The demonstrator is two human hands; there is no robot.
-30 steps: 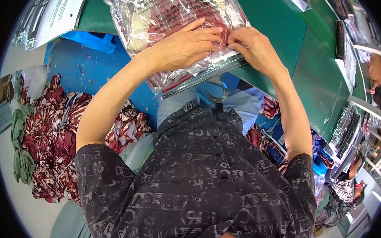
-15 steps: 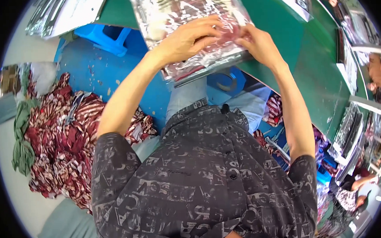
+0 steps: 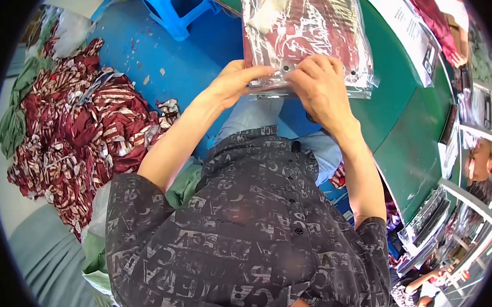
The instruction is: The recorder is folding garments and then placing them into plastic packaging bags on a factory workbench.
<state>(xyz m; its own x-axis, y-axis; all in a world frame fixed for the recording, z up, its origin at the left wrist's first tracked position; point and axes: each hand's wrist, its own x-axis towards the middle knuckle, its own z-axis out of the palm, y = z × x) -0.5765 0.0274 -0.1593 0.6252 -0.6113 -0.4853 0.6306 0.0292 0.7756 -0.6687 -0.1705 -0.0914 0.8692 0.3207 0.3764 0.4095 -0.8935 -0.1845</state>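
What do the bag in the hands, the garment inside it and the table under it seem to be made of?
The bag looks like thin clear plastic film: glossy glare and creases, contents visible through it. The garment inside seems to be woven or knit cloth, dark red with a white print; the exact fibre cannot be told. The table has a smooth, matte green surface, possibly painted board or laminate.

Single head-worn fisheye view, looking steeply down over the wearer's own chest and patterned shirt. Close to both hands, raised to a clear plastic bag near the top of frame. Green table curving along the right rim, blue floor and heaped red patterned cloth off to the left. Straight edges bent toward the dark circular border.
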